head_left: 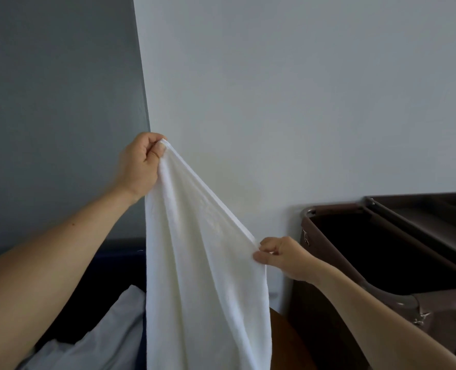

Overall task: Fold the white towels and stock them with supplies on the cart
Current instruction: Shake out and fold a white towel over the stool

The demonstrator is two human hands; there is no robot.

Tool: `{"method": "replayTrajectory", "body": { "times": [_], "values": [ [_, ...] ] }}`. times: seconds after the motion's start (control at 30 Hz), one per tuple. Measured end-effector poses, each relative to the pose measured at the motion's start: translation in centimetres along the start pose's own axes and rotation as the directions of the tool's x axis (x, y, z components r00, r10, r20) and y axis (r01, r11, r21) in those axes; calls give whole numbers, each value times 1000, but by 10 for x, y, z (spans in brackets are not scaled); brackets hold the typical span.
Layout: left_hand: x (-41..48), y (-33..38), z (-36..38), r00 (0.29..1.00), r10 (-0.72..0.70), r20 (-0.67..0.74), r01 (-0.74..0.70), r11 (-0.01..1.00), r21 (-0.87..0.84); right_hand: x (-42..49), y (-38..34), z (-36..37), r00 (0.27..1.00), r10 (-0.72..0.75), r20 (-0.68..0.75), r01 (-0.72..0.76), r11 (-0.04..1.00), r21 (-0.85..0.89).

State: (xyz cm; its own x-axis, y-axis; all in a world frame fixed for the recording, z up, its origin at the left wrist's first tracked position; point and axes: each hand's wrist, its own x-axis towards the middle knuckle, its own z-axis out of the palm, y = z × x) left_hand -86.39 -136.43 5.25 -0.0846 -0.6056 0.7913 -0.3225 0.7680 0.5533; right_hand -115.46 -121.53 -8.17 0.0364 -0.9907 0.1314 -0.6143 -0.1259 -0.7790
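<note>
Your left hand (141,166), at 9 o'clock, pinches the towel (202,263) by a corner; your right hand (283,256), at 5 o'clock, pinches its edge. It hangs unfolded. Next, I'd judge: find the far corner, then fold.

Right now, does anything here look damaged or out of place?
Yes. The brown cart bag has white, frayed-looking scuffs on its near corner, at lower right. The white towel looks clean and whole.
</note>
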Motion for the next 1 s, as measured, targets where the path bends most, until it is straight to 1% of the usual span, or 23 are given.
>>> {"method": "replayTrajectory", "body": {
  "times": [0.07,0.13,0.23,0.27,0.3,0.37,0.4,0.43,0.5,0.57,0.63,0.73,0.83,0.9,0.93,0.97,1.0],
  "values": [
    [1,-9,-3,1000,-27,-14,27,999,30,1,3,-5,998,-12,-61,7,996,-85],
    [3,-15,-5,996,-74,-56,77,996,41,-1,9,-5,994,-25,-104,5,983,-186],
    [4,-19,-4,991,-108,-79,115,990,84,-5,12,1,992,-53,-116,19,960,-281],
    [4,-20,-5,989,-120,-84,128,988,90,-4,10,-2,988,-66,-143,22,956,-292],
    [5,-21,-6,986,-132,-99,142,985,95,-2,7,-9,973,-79,-215,20,964,-266],
    [10,-24,-13,978,-154,-140,170,979,110,3,0,-28,913,-99,-395,52,991,-127],
    [12,-26,-16,975,-166,-150,184,975,121,5,-3,-36,892,-92,-443,69,995,-68],
    [13,-28,-19,973,-174,-149,194,972,130,6,-5,-40,893,-76,-443,60,997,-50],
    [12,-30,-17,976,-178,-128,195,972,134,5,-4,-36,928,-9,-374,-36,993,-114],
    [7,-31,-11,976,-178,-123,193,974,117,5,3,-32,927,31,-374,-99,981,-164],
    [0,-35,-7,966,-223,-134,238,965,110,4,5,-32,914,24,-405,-89,986,-143],
    [-7,-41,-5,933,-320,-168,342,931,129,5,-1,-32,903,15,-430,-32,999,-32],
    [-13,-38,-3,913,-368,-176,391,912,119,7,-9,-33,898,14,-440,-54,995,-78],
    [-24,-28,1,946,-300,-120,318,932,174,7,-20,-35,886,23,-463,-50,998,-46],
    [-30,-21,6,970,-240,-39,242,943,227,8,-29,-35,883,4,-469,-22,999,-33],
    [-36,-11,14,981,-178,74,152,949,277,9,-39,-33,883,-29,-469,14,999,-35],
    [-43,0,24,974,-126,186,65,950,306,13,-51,-29,885,-66,-462,50,998,-46]
  ]
}}
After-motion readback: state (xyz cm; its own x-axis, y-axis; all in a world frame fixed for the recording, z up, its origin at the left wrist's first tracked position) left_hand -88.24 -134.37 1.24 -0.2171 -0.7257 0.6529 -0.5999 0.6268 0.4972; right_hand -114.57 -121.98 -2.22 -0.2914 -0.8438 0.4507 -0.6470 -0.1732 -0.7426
